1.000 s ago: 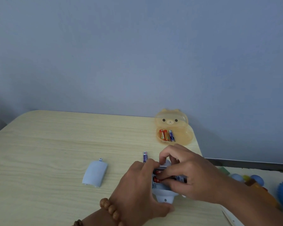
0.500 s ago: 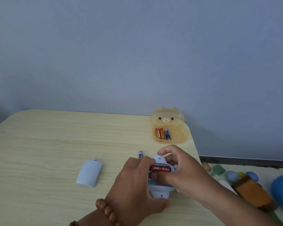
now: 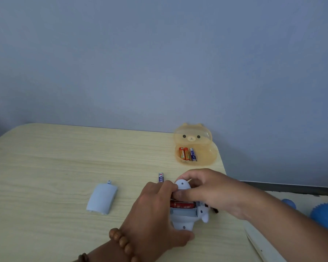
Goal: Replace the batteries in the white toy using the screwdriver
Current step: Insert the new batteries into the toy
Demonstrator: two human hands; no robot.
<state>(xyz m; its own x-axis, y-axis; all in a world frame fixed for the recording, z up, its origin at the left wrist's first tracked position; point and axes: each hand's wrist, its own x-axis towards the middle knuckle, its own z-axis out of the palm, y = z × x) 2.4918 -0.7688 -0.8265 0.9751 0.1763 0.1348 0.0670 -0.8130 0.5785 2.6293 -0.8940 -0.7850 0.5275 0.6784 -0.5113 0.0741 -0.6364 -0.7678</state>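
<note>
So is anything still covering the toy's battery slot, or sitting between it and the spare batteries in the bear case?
Nothing visible. The battery cover lies off to the left on the table, so the white toy is open, with a red battery showing. One loose battery lies beyond the left hand, not blocking the bear case.

A plain bluish-grey wall (image 3: 159,59) fills the upper half of the view, bare and evenly lit, dimmer towards its lower left. Against it stands a desk (image 3: 45,157) of pale wood grain with a rounded far left corner; its far edge meets the wall. Past the desk's right edge, a dark strip (image 3: 292,188) runs along the foot of the wall above a pale floor (image 3: 273,246). The light is soft and casts faint shadows.
</note>
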